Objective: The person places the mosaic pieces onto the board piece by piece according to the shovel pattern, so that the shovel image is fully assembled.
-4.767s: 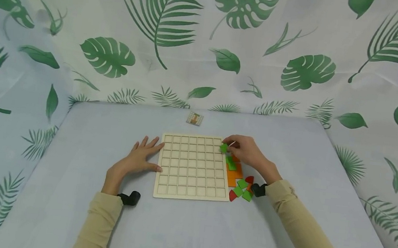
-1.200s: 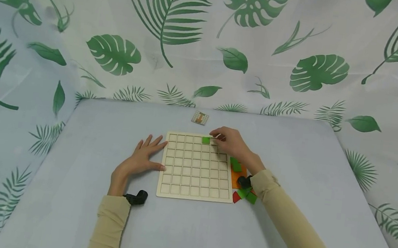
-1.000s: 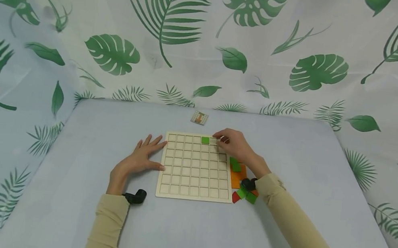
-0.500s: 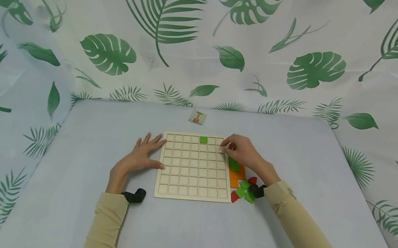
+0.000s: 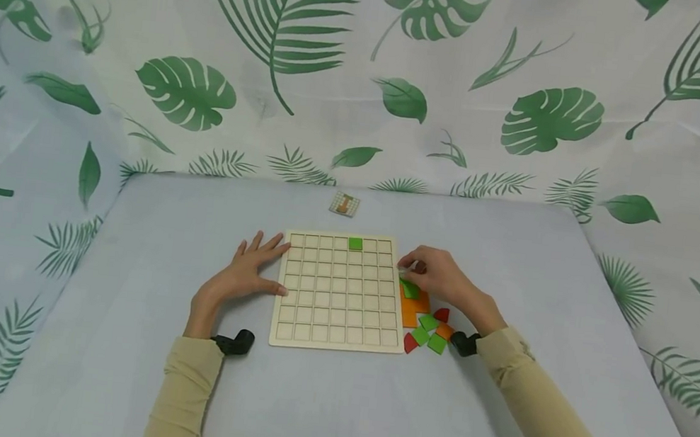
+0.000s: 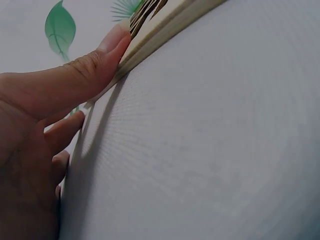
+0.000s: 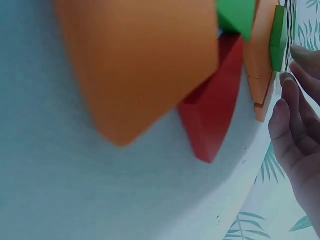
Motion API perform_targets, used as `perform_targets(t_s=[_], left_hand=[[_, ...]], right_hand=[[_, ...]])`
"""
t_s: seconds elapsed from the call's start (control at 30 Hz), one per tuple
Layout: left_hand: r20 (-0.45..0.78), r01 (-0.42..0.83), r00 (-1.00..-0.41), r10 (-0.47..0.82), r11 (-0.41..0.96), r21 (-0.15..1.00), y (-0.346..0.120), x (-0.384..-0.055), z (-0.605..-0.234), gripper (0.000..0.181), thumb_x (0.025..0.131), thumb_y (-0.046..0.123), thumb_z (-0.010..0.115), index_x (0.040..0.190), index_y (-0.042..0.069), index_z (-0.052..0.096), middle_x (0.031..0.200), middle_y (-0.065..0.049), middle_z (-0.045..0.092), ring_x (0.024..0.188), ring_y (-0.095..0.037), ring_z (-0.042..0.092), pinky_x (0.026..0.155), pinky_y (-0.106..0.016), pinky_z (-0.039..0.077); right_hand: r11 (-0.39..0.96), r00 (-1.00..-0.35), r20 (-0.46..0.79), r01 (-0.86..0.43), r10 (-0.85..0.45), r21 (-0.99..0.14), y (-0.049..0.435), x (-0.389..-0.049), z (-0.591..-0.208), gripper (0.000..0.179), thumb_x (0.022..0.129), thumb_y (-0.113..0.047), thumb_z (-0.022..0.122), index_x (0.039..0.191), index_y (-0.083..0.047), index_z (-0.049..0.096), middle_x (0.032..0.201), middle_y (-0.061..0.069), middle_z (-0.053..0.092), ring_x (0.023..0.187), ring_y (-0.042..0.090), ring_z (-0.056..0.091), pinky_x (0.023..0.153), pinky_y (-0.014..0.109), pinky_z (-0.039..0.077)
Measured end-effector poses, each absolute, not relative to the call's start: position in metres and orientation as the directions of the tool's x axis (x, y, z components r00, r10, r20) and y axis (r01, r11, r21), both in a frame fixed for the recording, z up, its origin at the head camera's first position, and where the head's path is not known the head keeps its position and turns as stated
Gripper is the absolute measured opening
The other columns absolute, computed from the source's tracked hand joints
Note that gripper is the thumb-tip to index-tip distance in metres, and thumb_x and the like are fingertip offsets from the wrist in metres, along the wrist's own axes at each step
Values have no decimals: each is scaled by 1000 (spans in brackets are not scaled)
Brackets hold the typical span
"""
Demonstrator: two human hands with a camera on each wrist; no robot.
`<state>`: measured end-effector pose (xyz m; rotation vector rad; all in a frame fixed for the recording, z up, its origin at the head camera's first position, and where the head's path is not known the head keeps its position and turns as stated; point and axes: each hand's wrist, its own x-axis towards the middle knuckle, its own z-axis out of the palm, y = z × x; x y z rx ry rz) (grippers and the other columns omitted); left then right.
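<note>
left hand (image 5: 243, 277): fingers spread, rested on left edge of wooden grid board (image 5: 339, 318) | right hand (image 5: 440, 274): fingers curved, nothing seen grasped, held near green tile (image 5: 411, 291) laid over orange pieces (image 5: 409, 314) | green square (image 5: 355, 243): seated in top row, fifth cell from left

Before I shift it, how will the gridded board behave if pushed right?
Probably stiff: the board looks flat, with a thick, straight edge in the left wrist view. It should slide rather than tip, lying broad and low on the table. It might nudge the orange pieces close along its right side.
</note>
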<state>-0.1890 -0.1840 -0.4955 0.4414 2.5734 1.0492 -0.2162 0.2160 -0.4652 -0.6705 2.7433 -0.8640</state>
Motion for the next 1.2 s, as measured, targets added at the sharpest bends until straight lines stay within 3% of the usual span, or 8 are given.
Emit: perform_targets(t_s=[0.4,0.73,1.2], left_hand=[[-182,155,-902,392,686,711,-184,-188,-493,98,84,36,85,162,10,32,173,-13,15,160,-38,-9,127,-56,-14],[-174,154,-907,384,686,711,-183,-188,-498,98,83,36,85,162,11,33,172,-13,16,160,-38,-9,127,-56,-14],[-174,153,-907,385,684,713,-181,-186,-496,96,84,35,84,162,12,33,172,-13,16,160,-38,-9,127,-56,-14]], right_hand=[[741,-876,-87,-345,-475,-576,217,-215,-467,26,91,-10,79,113,2,76,103,12,70,85,20,61,77,33,56],[725,-873,-65,-357,-482,-589,218,-214,-469,19,89,-10,80,105,0,74,98,10,70,81,18,61,74,31,55],[693,-879,-5,-373,-477,-616,222,-212,-465,19,97,-5,68,114,-3,74,96,10,73,84,21,65,80,40,59]])
